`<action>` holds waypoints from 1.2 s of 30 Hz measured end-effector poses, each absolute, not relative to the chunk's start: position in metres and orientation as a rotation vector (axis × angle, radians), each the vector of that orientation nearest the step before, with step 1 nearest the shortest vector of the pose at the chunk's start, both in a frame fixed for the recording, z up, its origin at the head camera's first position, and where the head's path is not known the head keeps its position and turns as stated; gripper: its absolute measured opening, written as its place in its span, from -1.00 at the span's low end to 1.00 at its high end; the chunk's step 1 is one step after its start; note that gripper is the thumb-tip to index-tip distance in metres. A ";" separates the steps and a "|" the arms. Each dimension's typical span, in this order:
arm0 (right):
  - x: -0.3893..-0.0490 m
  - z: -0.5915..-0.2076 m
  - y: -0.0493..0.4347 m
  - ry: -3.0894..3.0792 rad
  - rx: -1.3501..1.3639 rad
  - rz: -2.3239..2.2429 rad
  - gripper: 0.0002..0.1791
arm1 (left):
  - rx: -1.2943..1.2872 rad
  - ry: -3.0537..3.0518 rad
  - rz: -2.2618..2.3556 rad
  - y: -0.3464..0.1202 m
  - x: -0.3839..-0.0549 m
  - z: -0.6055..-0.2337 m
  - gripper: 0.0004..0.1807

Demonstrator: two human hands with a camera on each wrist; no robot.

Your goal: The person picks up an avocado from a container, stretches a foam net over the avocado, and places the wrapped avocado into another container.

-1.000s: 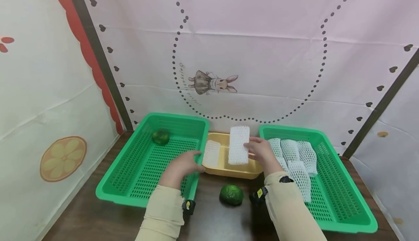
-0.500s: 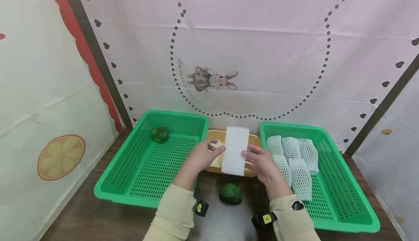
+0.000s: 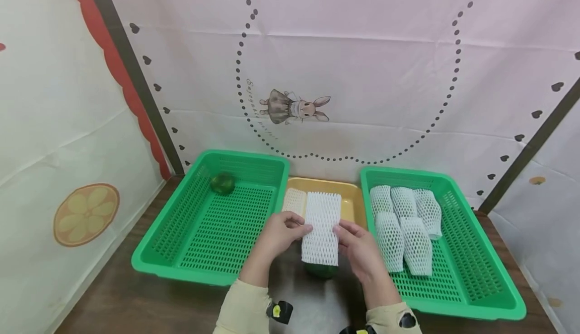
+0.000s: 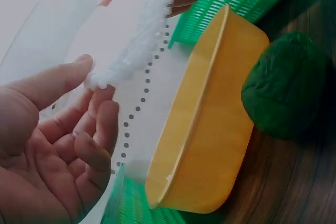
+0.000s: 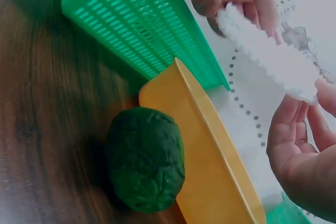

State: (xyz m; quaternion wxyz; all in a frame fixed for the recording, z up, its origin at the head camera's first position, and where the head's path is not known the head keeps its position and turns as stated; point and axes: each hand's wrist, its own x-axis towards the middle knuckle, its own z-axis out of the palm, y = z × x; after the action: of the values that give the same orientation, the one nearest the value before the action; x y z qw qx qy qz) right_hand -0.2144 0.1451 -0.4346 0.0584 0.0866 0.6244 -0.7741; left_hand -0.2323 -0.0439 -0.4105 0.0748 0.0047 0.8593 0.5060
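Observation:
A flat white foam net sleeve is held up between both hands, its open end facing down. My left hand pinches its left edge between thumb and fingers, and my right hand pinches the right edge. The left wrist view shows the left thumb and fingertips on a corner of the sleeve. Below the sleeve a dark green, wrinkled avocado lies on the table, partly covered by the sleeve in the head view. Just behind the avocado stands a yellow tray.
Another foam net sleeve lies in the yellow tray. To the left, a green basket holds one dark green fruit. A second green basket at right contains several net-covered pieces. A printed cloth hangs behind.
The sleeve has come down and toward me from over the tray to above the avocado. My left hand has left the left basket's edge and now pinches the sleeve too.

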 end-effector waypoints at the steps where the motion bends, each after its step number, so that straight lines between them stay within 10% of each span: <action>1: -0.211 -0.436 0.146 1.891 0.281 -2.365 -0.57 | 0.008 2.570 1.559 -0.046 -0.229 -0.411 -0.64; 11: -0.188 -0.434 0.141 1.818 0.514 -2.616 -0.86 | -0.098 2.574 1.806 -0.071 -0.209 -0.408 -0.77; 25: -0.175 -0.439 0.120 1.659 0.289 -2.583 -0.88 | 0.336 2.460 1.756 -0.034 -0.196 -0.429 -0.47; 36: -0.176 -0.444 0.119 1.798 0.316 -2.506 -0.73 | 0.339 2.393 1.919 -0.031 -0.194 -0.433 -0.70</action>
State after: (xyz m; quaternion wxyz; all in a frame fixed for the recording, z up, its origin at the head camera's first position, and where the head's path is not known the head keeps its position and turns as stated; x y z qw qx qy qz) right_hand -0.1756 0.1188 -0.4444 0.0206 0.1020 0.5797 -0.8082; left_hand -0.1944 -0.0311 -0.4327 0.0278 0.1098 0.7750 0.6217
